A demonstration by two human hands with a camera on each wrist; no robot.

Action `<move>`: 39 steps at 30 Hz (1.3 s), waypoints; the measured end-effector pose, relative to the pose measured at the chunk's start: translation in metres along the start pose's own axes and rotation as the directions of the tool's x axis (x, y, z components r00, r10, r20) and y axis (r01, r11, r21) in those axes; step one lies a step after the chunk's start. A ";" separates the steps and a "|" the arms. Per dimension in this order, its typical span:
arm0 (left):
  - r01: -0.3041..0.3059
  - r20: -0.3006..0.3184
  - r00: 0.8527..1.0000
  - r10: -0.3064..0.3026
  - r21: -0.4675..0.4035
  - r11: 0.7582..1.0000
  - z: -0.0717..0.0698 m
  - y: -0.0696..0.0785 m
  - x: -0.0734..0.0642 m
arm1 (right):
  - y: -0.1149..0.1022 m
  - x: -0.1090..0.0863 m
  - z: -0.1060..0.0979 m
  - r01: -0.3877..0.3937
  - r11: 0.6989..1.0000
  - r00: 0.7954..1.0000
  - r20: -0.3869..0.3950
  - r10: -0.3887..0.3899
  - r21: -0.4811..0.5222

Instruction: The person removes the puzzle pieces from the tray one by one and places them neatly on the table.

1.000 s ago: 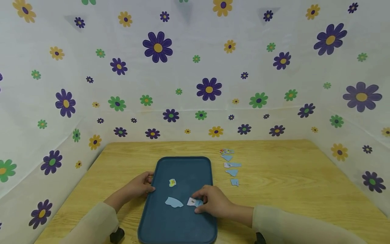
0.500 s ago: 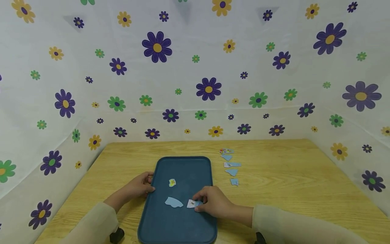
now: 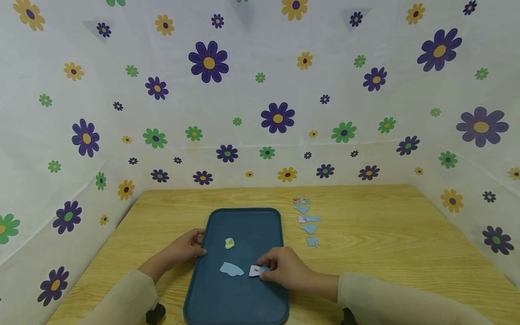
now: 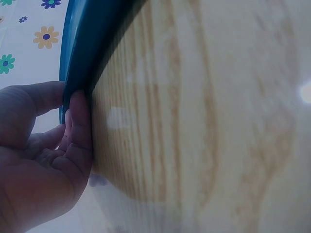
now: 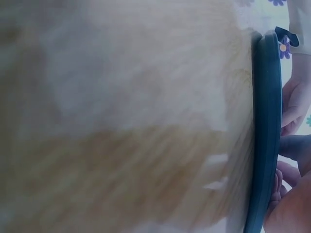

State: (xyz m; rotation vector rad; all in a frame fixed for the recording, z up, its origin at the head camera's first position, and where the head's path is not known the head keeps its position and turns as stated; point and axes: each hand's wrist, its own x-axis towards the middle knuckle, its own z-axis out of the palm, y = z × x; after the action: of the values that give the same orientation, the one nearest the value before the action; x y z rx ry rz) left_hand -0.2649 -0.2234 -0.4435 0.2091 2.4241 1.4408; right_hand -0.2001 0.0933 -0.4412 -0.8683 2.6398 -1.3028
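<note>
A dark blue tray (image 3: 237, 302) lies on the wooden table, longer from front to back. Its left rim is held by my left hand (image 3: 183, 250); in the left wrist view the thumb lies on the rim and the fingers are lower at its side. Over the tray's right part, my right hand (image 3: 288, 269) pinches a white-and-blue puzzle piece (image 3: 254, 271) between thumb and fingers, partly hiding it. Left of that piece lies a light blue puzzle piece (image 3: 232, 269) with a wavy edge. A small yellow piece (image 3: 229, 243) sits farther back. The right wrist view does not show the pieces.
Right of the tray, several flat pieces stand in a column: a blue one (image 3: 312, 242) nearest, a pointed one (image 3: 309, 229), a long white-and-blue one (image 3: 309, 219), and a colourful one (image 3: 302, 201) at the back. A flower-patterned cloth (image 3: 243, 99) surrounds the table.
The white-and-blue piece has turned slightly under my right fingers, its white end now straighter. My left hand keeps its place on the tray's rim.
</note>
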 end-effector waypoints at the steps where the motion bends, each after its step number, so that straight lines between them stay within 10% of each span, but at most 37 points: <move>1: -0.001 0.000 1.000 0.001 0.003 1.000 0.000 0.000 0.000 | 0.000 0.000 -0.001 -0.003 1.000 1.000 0.002 0.003 0.008; 39: 0.003 0.006 1.000 -0.003 0.018 1.000 -0.001 0.001 0.000 | 0.014 -0.017 -0.033 -0.032 0.959 0.999 -0.011 0.037 0.282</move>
State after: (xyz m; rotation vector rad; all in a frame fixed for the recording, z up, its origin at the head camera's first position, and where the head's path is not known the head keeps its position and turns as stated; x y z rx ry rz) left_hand -0.2649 -0.2236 -0.4420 0.2138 2.4320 1.4155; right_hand -0.2024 0.1323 -0.4337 -0.7680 2.3846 -1.6298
